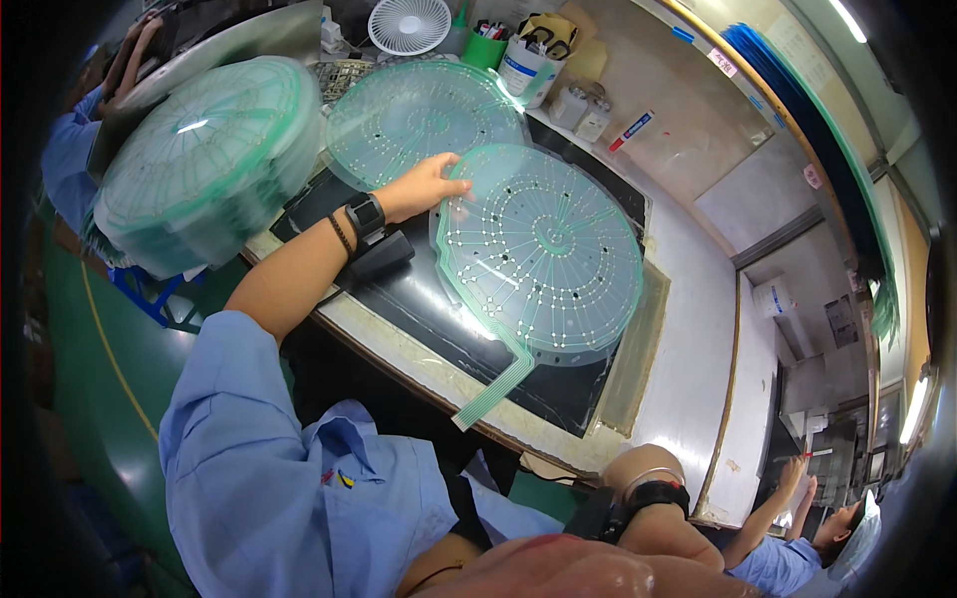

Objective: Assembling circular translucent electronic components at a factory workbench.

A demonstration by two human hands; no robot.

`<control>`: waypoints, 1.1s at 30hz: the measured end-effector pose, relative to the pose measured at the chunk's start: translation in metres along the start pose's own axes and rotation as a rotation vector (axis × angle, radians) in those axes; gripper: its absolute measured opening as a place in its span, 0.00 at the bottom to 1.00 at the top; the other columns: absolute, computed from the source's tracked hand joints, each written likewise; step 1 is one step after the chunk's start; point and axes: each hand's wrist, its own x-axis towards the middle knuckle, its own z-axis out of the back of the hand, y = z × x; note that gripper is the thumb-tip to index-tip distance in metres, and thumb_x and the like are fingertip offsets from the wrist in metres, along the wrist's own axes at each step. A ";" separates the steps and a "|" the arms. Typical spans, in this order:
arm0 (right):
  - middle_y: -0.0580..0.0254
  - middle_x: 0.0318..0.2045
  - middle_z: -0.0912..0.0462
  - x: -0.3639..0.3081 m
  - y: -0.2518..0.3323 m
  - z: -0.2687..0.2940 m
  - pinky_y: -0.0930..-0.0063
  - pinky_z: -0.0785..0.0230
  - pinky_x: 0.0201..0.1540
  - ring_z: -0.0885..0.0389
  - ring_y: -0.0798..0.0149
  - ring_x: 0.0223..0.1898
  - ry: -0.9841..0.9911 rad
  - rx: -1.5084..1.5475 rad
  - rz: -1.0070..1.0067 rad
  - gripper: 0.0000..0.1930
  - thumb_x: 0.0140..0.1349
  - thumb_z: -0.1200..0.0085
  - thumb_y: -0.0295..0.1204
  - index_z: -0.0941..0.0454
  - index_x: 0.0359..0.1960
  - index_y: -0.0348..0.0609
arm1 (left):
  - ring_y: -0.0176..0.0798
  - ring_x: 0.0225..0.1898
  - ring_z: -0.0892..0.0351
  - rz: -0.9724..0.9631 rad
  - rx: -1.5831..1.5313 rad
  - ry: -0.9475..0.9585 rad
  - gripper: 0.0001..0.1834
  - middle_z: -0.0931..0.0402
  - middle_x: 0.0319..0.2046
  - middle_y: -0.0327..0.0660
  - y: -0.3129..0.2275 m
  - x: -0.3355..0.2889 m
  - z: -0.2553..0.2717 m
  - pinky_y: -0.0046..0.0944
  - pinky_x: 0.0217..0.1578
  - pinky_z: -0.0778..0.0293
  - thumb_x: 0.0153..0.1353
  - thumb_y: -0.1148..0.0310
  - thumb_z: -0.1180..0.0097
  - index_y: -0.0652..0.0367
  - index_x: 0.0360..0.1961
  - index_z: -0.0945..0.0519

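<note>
A round translucent circuit film with green printed traces, rows of white dots and a ribbon-like tail lies over a black work surface. My left hand pinches its upper left edge, thumb on top and fingers partly hidden. Just behind that hand lies another round film or stack of films. Low at the right, by the bench's front edge, my right hand appears strongly foreshortened, beyond a black wristband. Its fingers are hidden, so whether it holds anything cannot be made out.
A tall stack of similar films rests on a blue stand at left. Along the back are a white fan, a green pen cup, a white bucket and bottles. Co-workers are at right and far left.
</note>
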 end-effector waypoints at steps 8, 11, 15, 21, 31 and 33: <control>0.73 0.19 0.23 0.000 0.012 -0.004 0.78 0.33 0.27 0.25 0.73 0.21 -0.094 -0.115 -0.145 0.09 0.49 0.39 0.33 0.25 0.21 0.43 | 0.29 0.29 0.22 0.010 -0.007 0.017 0.23 0.22 0.38 0.45 0.001 0.002 -0.001 0.24 0.22 0.32 0.61 0.68 0.49 0.62 0.55 0.38; 0.73 0.19 0.23 0.001 0.011 0.000 0.78 0.33 0.27 0.25 0.73 0.21 -0.057 -0.109 -0.087 0.08 0.48 0.39 0.31 0.25 0.21 0.43 | 0.30 0.29 0.22 0.000 -0.008 0.027 0.22 0.22 0.38 0.46 -0.003 0.005 -0.004 0.24 0.22 0.32 0.61 0.68 0.49 0.62 0.55 0.38; 0.73 0.18 0.24 0.005 0.013 0.002 0.79 0.32 0.27 0.25 0.73 0.21 -0.015 -0.170 -0.106 0.08 0.47 0.39 0.30 0.26 0.21 0.42 | 0.36 0.31 0.21 -0.010 0.082 0.044 0.23 0.23 0.40 0.49 -0.006 0.006 -0.004 0.32 0.31 0.25 0.60 0.69 0.48 0.65 0.54 0.39; 0.73 0.18 0.24 0.010 0.011 0.001 0.79 0.32 0.27 0.25 0.72 0.21 0.012 -0.129 -0.223 0.07 0.46 0.39 0.26 0.27 0.20 0.40 | 0.33 0.32 0.21 0.024 -0.028 0.043 0.20 0.23 0.39 0.47 -0.004 0.006 -0.006 0.27 0.27 0.27 0.61 0.69 0.50 0.63 0.53 0.38; 0.70 0.18 0.24 0.002 0.016 -0.003 0.77 0.29 0.29 0.24 0.70 0.21 -0.114 -0.292 0.074 0.07 0.45 0.40 0.24 0.28 0.20 0.38 | 0.36 0.37 0.22 0.034 -0.050 0.058 0.23 0.25 0.41 0.49 -0.002 0.007 -0.004 0.34 0.36 0.23 0.61 0.71 0.50 0.64 0.56 0.41; 0.70 0.18 0.24 0.005 0.018 -0.001 0.77 0.29 0.29 0.24 0.70 0.21 -0.096 -0.282 0.045 0.07 0.46 0.40 0.24 0.28 0.20 0.38 | 0.35 0.37 0.22 0.031 -0.070 0.069 0.24 0.25 0.41 0.49 -0.003 0.010 -0.007 0.33 0.37 0.24 0.62 0.71 0.50 0.65 0.57 0.41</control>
